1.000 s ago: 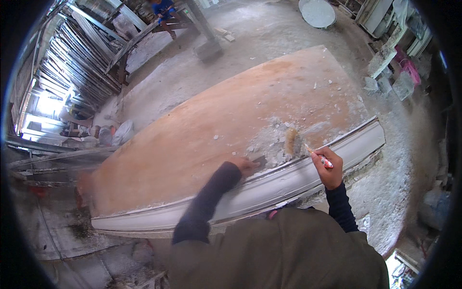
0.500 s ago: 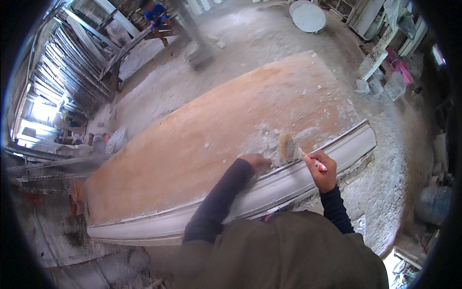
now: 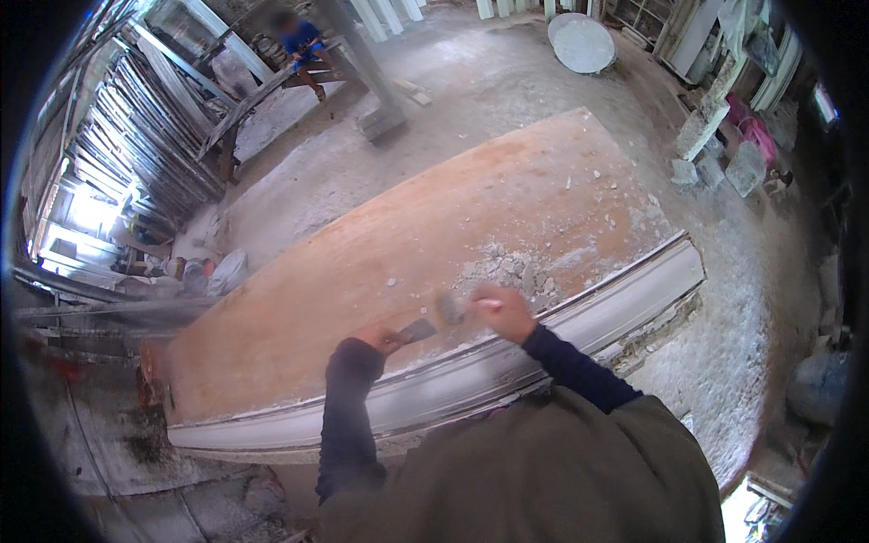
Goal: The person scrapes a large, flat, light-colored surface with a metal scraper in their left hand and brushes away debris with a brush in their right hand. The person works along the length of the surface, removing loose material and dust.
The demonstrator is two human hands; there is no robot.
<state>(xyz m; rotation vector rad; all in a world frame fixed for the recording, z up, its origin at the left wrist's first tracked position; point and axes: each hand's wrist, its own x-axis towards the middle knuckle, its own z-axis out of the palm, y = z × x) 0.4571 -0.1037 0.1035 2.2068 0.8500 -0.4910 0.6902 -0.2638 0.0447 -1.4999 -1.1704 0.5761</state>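
My left hand [image 3: 380, 340] is closed around a small flat grey scraper [image 3: 417, 331], its blade pointing right over the orange-brown tabletop [image 3: 335, 271]. To its right, my right hand [image 3: 509, 314] grips a paintbrush [image 3: 449, 309], smeared by motion. The tan bristles are close to the scraper's blade, and whether they touch I cannot tell. Broken white plaster crumbs [image 3: 516, 270] lie in a heap just beyond my right hand. Along the table's near edge runs a long white plaster moulding [image 3: 625, 288] with stepped ridges, below both hands.
A person [image 3: 301, 41] in blue sits on a bench at the far left, beside a post [image 3: 367, 68]. Long poles [image 3: 136, 127] lean at the left. White round discs [image 3: 584, 45] stand at the back. Plaster blocks [image 3: 701, 136] and a pink bag [image 3: 753, 136] lie at the right.
Both hands have moved left along the moulding, the brush sweeping away from the crumb heap. The scraper's blade now shows in my left hand. The view has shifted slightly.
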